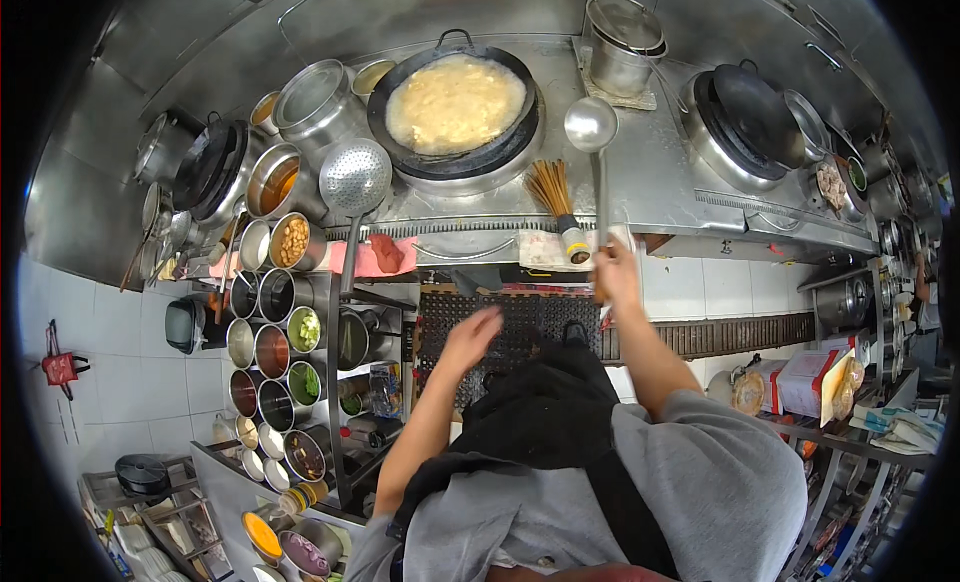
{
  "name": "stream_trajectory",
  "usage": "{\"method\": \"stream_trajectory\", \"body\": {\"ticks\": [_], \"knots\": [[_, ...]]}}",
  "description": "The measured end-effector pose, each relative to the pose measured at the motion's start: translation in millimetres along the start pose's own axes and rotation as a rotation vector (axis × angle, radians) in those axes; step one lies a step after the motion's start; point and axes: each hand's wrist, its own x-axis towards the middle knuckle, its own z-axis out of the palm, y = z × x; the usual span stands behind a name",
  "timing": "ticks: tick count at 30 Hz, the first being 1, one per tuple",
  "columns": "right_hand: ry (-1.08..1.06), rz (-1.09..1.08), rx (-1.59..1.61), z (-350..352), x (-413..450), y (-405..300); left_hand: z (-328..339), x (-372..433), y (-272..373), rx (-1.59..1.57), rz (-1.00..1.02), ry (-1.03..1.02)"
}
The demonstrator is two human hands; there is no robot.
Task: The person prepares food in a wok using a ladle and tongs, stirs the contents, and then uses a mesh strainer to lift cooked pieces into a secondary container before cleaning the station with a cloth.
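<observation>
My right hand (616, 273) grips the handle of a metal ladle (592, 124), its bowl over the steel counter to the right of the wok. My left hand (472, 340) hangs in front of my body above the dark floor mat, holding nothing, its fingers slightly bent. A large black wok (379, 124) on the stove holds bubbling pale yellow contents (456, 104). Between wok and ladle, a bamboo wok brush (559, 207) rests with its handle on a cloth (534, 250). A perforated skimmer (355, 178) lies left of the wok, its handle over the counter's edge.
Metal pots with brown liquid (279, 188) and beans (293, 240) stand at the left. Below them, a rack carries several ingredient containers (306, 328). A lidded pot (622, 64) and a second wok (757, 116) are at the right. Boxes (810, 383) sit on a shelf lower right.
</observation>
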Motion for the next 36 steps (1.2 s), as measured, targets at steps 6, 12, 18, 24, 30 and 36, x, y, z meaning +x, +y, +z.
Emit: {"method": "stream_trajectory", "body": {"ticks": [6,12,18,24,30,36], "knots": [[-0.288,-0.373,-0.119,32,-59,-13,51,107,126,-0.839,-0.188,-0.296],[-0.131,-0.507,-0.757,12,62,47,53,110,123,0.070,-0.220,0.027],[-0.307,-0.073,-0.565,28,136,92,42,68,118,0.605,0.037,0.324],[-0.253,-0.433,-0.412,-141,87,72,40,38,122,0.376,-0.033,0.371],[0.224,0.041,-0.207,-147,96,63,33,38,103,0.205,-0.121,0.250],[-0.124,0.061,-0.714,-116,108,58,22,32,83,0.246,-0.090,0.200]]}}
